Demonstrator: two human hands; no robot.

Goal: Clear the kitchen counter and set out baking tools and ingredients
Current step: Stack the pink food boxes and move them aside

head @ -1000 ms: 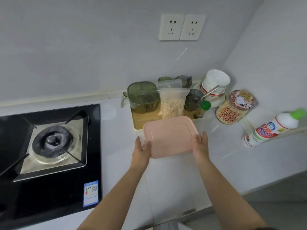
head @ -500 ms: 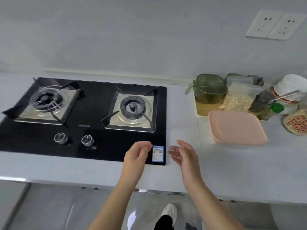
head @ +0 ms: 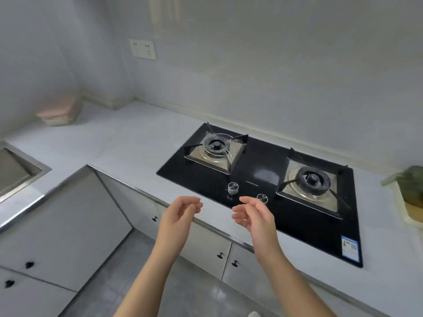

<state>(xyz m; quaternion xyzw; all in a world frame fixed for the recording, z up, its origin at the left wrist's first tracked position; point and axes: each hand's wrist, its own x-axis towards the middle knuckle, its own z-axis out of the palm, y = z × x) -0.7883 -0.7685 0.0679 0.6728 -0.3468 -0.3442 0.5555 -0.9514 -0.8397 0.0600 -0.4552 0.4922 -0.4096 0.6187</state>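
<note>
My left hand (head: 180, 213) and my right hand (head: 254, 213) hover side by side over the counter's front edge, just before the black gas hob (head: 263, 179). Both hold nothing, their fingers loosely curled and facing each other. A pink lidded container (head: 58, 110) stands blurred in the far left corner of the white counter (head: 119, 143). At the right edge I see part of a green lidded jar (head: 412, 186) on a tray (head: 409, 216). The pink container I handled earlier is out of view.
The hob has two burners and two knobs (head: 233, 187) near its front. A steel sink (head: 16, 170) is set in the counter at the left. White cabinet doors with black knobs run below. A wall socket (head: 143, 48) sits above the left corner.
Both hands let go of the pink container by the tray and drew back. My view has swung left, past the hob toward the corner and the sink.
</note>
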